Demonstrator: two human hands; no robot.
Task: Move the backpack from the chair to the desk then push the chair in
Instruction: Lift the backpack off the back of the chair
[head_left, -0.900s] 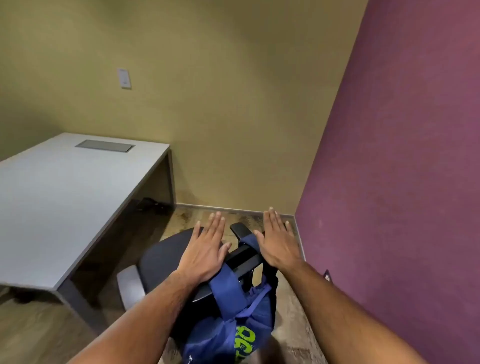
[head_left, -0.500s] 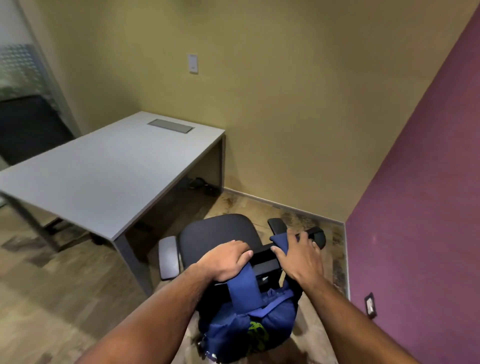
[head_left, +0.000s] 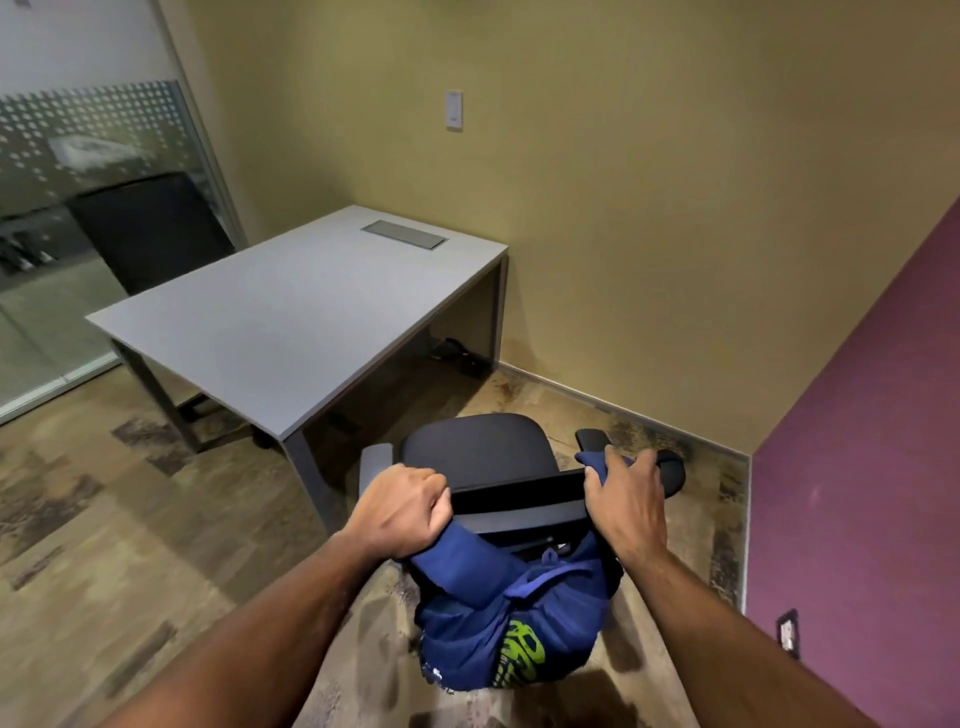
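A blue backpack with green lettering hangs behind the backrest of a black office chair, its straps looped over the top of the backrest. My left hand is closed around the left strap at the backrest's top edge. My right hand grips the right strap where it crosses the backrest's right end. The grey desk stands to the left, beyond the chair, with a cable hatch near its far edge. The chair sits apart from the desk, near its front right corner.
A purple wall with an outlet closes in the right side. An olive wall with a light switch runs behind the desk. A glass partition stands at far left. Patterned carpet covers the floor.
Both hands went from lying flat on the backrest to closing around the backpack straps. The view has pulled back and swung left, showing more of the desk and the glass partition.
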